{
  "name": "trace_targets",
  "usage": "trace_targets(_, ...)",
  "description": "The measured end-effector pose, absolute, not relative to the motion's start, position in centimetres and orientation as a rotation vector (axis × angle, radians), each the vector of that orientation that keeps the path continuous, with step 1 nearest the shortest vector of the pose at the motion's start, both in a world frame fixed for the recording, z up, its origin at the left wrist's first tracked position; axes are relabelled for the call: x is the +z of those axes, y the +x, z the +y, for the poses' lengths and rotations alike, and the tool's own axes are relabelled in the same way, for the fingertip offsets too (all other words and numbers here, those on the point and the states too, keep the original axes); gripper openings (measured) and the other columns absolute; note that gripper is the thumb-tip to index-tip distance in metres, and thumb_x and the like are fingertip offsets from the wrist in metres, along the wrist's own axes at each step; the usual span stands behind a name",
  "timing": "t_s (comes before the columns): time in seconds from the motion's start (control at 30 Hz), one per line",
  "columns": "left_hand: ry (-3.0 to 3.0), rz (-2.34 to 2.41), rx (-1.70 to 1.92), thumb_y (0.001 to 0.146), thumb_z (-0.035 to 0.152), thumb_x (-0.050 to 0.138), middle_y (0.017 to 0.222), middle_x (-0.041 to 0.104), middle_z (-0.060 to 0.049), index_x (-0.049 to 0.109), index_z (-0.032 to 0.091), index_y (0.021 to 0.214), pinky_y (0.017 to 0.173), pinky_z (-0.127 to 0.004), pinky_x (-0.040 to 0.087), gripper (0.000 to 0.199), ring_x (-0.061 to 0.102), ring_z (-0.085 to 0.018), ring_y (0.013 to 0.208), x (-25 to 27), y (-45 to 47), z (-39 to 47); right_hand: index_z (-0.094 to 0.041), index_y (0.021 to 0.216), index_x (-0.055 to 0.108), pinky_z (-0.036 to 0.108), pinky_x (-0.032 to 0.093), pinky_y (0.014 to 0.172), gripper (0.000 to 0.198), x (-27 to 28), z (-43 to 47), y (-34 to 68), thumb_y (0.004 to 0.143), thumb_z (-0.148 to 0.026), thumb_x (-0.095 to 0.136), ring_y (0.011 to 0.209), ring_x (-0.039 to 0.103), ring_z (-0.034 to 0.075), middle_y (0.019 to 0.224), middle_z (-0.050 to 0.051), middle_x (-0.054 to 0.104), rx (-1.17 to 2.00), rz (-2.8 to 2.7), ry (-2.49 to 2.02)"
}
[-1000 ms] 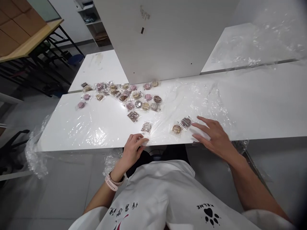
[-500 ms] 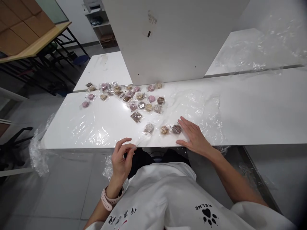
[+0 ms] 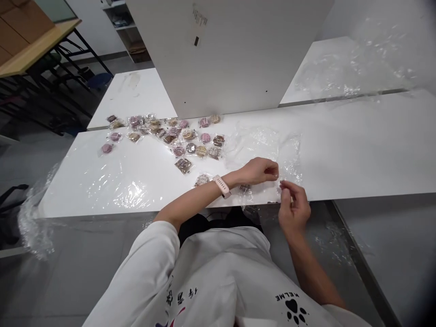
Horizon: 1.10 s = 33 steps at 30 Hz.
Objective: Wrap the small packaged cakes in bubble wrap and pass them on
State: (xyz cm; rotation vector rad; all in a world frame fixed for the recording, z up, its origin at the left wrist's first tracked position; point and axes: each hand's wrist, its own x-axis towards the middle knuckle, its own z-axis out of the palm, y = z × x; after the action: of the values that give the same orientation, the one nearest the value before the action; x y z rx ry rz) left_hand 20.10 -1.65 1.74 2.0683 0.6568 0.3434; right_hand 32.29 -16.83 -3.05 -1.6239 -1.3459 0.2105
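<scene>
My left hand (image 3: 259,171), a light pink watch on its wrist, reaches across to the right over the white table. Its fingers are curled closed, and what they hold, if anything, is hidden. Close beside it, at the front edge, my right hand (image 3: 294,208) is closed in a pinch; I cannot make out what is at its fingertips. Under my left wrist lies a dark wrapped cookie (image 3: 244,187), partly covered. A pale wrapped cookie (image 3: 202,180) shows left of the watch. Clear plastic film (image 3: 290,159) lies around and behind both hands.
Several wrapped cookies (image 3: 173,131), pink, tan and brown, are scattered at the left and middle of the white table (image 3: 357,159). A tall white panel (image 3: 225,59) stands behind. More clear plastic (image 3: 37,227) hangs over the left end. A wooden table (image 3: 41,50) stands far left.
My left hand has swung right across my body onto the table. My right hand has moved right and closed from spread fingers into a pinch. The view has shifted slightly right.
</scene>
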Motion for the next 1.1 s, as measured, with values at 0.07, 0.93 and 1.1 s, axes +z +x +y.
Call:
trace_targets(0.07,1.844,0.720,0.306,0.085,0.016,0.065,0.072,0.062,-0.001,0.059,0.015,0.076,0.065,-0.027,0.044,0.010,0.057,-0.011,0.065,0.2,21.1,-0.7,-0.027,0.126,0.061,0.048,0.052,0.094,0.031,-3.0,-18.8,30.9,0.097,-0.034,0.049,0.104,0.065,0.028,0.108,0.011,0.068,0.064,-1.455,-1.535)
trace_targets(0.93,2.131,0.935,0.347,0.098,0.043,0.051,0.090,0.070,-0.005,0.064,0.019,0.102,0.074,-0.031,0.047,0.028,0.064,-0.019,0.081,0.8,11.5,-4.5,-0.021,0.102,0.070,0.028,0.052,0.061,0.038,-2.5,-14.4,33.7,0.097,-0.051,0.046,0.062,0.065,0.016,0.076,0.003,0.072,0.661,-1.330,-1.686)
trace_targets(1.1,1.890,1.178,0.225,0.089,0.042,0.066,0.058,0.061,0.002,0.058,0.017,0.092,0.060,-0.027,0.039,0.027,0.056,-0.015,0.055,1.5,14.1,-2.0,-0.020,0.102,0.073,0.035,0.048,0.066,0.036,-2.3,-11.7,35.3,0.093,-0.048,0.053,0.069,0.064,0.023,0.072,0.006,0.069,0.386,-1.498,-1.991)
